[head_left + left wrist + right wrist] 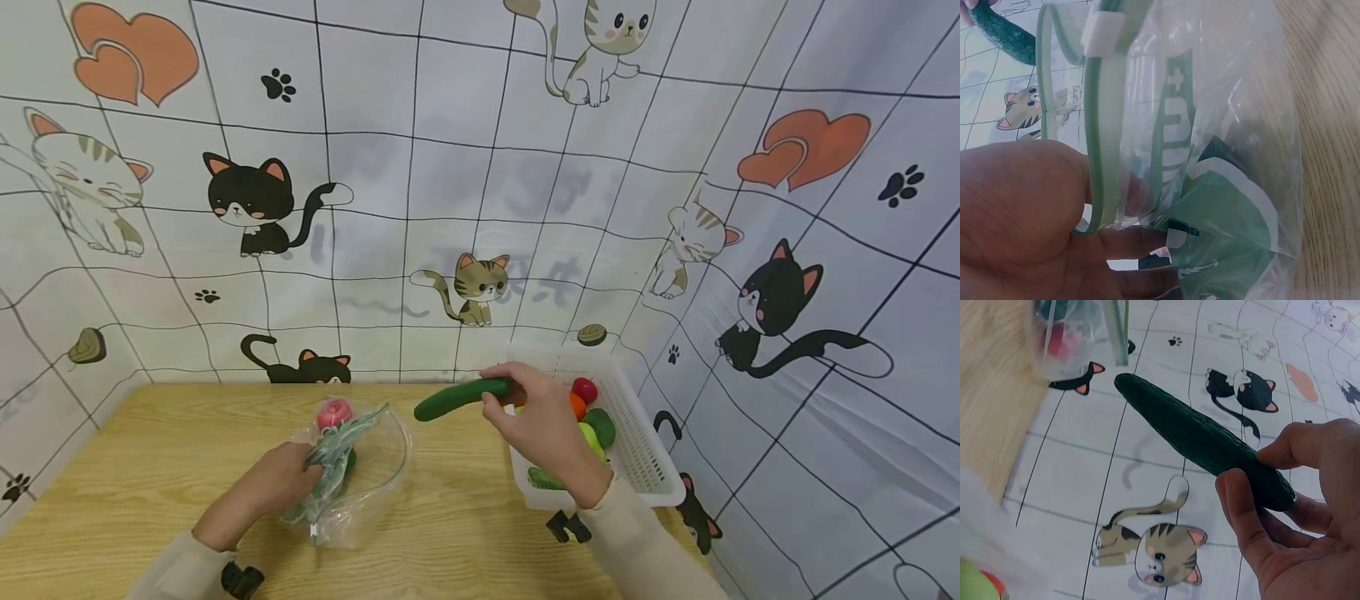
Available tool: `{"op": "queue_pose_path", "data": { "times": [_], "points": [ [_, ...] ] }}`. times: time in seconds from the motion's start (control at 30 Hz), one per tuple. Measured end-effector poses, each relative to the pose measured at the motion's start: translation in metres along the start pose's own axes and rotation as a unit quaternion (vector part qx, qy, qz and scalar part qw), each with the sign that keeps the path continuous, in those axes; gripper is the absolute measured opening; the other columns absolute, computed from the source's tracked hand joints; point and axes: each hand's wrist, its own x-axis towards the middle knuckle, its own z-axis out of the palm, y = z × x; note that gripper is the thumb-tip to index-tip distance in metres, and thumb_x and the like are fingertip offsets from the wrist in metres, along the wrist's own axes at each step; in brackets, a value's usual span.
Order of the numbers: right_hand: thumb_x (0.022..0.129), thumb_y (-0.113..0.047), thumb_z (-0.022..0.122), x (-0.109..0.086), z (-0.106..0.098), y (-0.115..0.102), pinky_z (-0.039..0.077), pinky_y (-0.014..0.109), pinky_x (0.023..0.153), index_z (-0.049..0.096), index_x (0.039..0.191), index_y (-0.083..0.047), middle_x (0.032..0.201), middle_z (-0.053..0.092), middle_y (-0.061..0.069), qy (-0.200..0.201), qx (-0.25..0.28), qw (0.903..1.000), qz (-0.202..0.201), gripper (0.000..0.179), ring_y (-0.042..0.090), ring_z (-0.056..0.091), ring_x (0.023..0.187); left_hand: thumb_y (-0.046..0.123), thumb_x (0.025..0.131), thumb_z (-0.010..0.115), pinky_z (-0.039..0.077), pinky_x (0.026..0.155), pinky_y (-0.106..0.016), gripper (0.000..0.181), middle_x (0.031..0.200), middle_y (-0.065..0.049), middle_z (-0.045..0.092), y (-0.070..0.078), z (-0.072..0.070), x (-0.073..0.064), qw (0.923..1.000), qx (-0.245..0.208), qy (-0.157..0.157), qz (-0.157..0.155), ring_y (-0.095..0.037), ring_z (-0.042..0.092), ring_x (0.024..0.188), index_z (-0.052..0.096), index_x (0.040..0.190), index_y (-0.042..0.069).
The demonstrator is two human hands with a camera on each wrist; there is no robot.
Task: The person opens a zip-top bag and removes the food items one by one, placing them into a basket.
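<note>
My right hand (543, 421) pinches a dark green cucumber (457, 400) near one end. The cucumber is held in the air between the bag and the basket, its free end pointing left. In the right wrist view the thumb and fingers press on the cucumber (1191, 434) from both sides. My left hand (281, 479) grips a clear zip bag (367, 492) with a green print, and its mouth stands open in the left wrist view, by the white slider (1104, 34). Inside the bag lie a pink round item (334, 412) and something dark green, partly hidden by the print.
A white perforated basket (645, 450) stands at the right with several fruits and vegetables, among them a red round one (584, 390) and a green one (600, 427). The wooden table (202, 417) ends at a wall sheet printed with cats (480, 287).
</note>
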Motion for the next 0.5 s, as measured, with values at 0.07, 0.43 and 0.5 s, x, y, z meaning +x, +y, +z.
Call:
{"op": "queue_pose_path", "data": {
  "times": [0.07, 0.43, 0.5],
  "points": [
    [0.102, -0.007, 0.087, -0.001, -0.006, 0.005, 0.069, 0.029, 0.08, 0.083, 0.131, -0.011, 0.112, 0.087, 0.003, 0.006, -0.015, 0.9998, 0.011, 0.03, 0.007, 0.081, 0.084, 0.015, 0.11, 0.067, 0.056, 0.077, -0.043, 0.039, 0.104, -0.015, 0.068, 0.0, -0.001, 0.0, 1.0, 0.007, 0.001, 0.003, -0.027, 0.064, 0.09, 0.065, 0.131, -0.018],
    [0.099, -0.002, 0.083, -0.011, -0.033, 0.044, 0.068, 0.033, 0.076, 0.083, 0.127, -0.006, 0.103, 0.087, 0.007, 0.032, -0.086, 0.9934, 0.069, 0.028, 0.012, 0.078, 0.081, 0.013, 0.108, 0.066, 0.059, 0.085, -0.047, 0.065, 0.13, -0.03, 0.073, 0.001, -0.001, -0.002, 0.9998, 0.006, 0.015, 0.011, -0.033, 0.068, 0.102, 0.05, 0.157, -0.025],
    [0.099, -0.001, 0.081, -0.013, -0.039, 0.049, 0.066, 0.03, 0.075, 0.083, 0.127, -0.004, 0.103, 0.087, 0.009, 0.035, -0.099, 0.9916, 0.075, 0.028, 0.014, 0.077, 0.081, 0.014, 0.108, 0.067, 0.059, 0.086, -0.047, 0.066, 0.131, -0.03, 0.073, 0.0, -0.002, -0.003, 0.9998, 0.007, 0.016, 0.011, -0.033, 0.068, 0.102, 0.049, 0.158, -0.025]
  ]
}}
